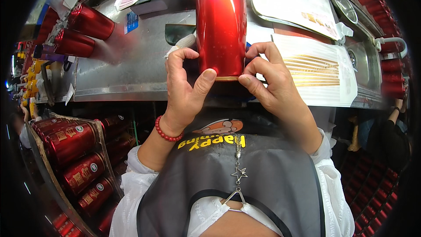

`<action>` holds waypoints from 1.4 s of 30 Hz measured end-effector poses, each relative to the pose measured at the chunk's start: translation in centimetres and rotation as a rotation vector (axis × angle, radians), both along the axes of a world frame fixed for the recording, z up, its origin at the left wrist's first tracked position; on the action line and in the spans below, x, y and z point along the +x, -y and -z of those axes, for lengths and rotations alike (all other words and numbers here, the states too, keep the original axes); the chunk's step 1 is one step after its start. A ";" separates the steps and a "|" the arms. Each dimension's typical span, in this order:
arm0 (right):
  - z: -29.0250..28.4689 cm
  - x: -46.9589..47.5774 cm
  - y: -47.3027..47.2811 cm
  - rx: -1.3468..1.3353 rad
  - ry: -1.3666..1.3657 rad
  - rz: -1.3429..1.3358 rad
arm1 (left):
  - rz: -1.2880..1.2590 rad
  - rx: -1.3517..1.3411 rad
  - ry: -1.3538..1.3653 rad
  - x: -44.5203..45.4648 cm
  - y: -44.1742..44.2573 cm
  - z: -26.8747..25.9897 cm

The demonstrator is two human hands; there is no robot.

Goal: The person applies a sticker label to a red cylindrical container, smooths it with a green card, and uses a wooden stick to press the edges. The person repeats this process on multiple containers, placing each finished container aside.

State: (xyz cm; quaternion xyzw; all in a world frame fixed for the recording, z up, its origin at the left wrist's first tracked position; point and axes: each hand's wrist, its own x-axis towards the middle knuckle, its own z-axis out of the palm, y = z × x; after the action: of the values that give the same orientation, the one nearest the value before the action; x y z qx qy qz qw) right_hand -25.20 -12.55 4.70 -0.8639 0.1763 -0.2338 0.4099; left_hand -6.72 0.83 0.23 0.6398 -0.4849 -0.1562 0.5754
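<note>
A glossy red metallic cylinder [222, 26] lies in front of me, its near end toward me with a thin gold strip [227, 79] along the edge. My left hand [187, 82] has its thumb on the near left edge and its curled fingers at the cylinder's left side. At the near right edge, the thumb and fingertips of my right hand [271, 79] pinch the strip's end. To the right, a white backing sheet [315, 97] carries several gold strips [312, 72]. A dark green flat piece [176, 33] lies beyond my left hand.
Two red cylinders [90, 21] stand at the left of the metal worktable [131, 69]. A blue card [131, 22] lies near them. Papers [292, 0] cover the far right, beside a metal bowl [343, 5]. Crated printed red containers [74, 141] are below left. Another person's arm [394, 110] shows at right.
</note>
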 end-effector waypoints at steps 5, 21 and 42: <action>0.2 -0.1 0.0 -0.005 0.013 -0.005 | -0.022 0.012 0.025 -0.1 0.3 0.0; 0.1 0.0 0.0 0.058 0.025 0.001 | 0.017 0.010 -0.053 0.1 0.2 0.2; 0.6 0.2 0.4 0.059 0.031 -0.023 | -0.020 -0.262 0.214 -0.2 -1.4 0.5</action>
State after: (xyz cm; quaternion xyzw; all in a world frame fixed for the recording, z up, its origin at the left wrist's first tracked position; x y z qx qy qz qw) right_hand -25.02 -12.94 4.11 -0.8496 0.1668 -0.2369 0.4407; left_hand -6.95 2.22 -0.31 0.5772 -0.5531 -0.0168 0.6005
